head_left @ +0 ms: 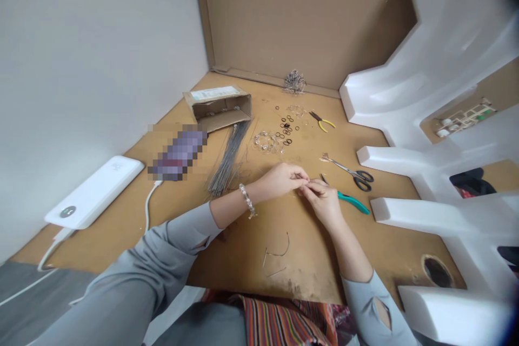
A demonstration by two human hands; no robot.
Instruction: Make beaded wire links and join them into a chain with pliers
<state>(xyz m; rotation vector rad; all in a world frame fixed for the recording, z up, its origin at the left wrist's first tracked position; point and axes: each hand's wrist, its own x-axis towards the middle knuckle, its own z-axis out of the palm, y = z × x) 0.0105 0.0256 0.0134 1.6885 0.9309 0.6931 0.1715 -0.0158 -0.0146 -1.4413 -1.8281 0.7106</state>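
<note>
Over the middle of the wooden table, my left hand (286, 179) and my right hand (324, 203) meet at the fingertips. Both are pinched closed on something too small to make out. A beaded bracelet (247, 201) circles my left wrist. Pliers with teal handles (353, 202) lie beside my right hand, partly hidden behind it. Beyond the hands are a ring of clear beads (265, 141) and several small dark rings (287, 128). A bundle of thin grey wires (229, 159) lies to the left. Loose bits of wire (278, 254) rest nearer to me.
Scissors (352, 173) and yellow-handled pliers (322, 121) lie at the right. An open cardboard box (221, 108) stands at the back left, a tangled wire heap (294, 82) at the back. A white power bank (95, 192) with cables is far left. White moulded foam (401, 216) borders the right side.
</note>
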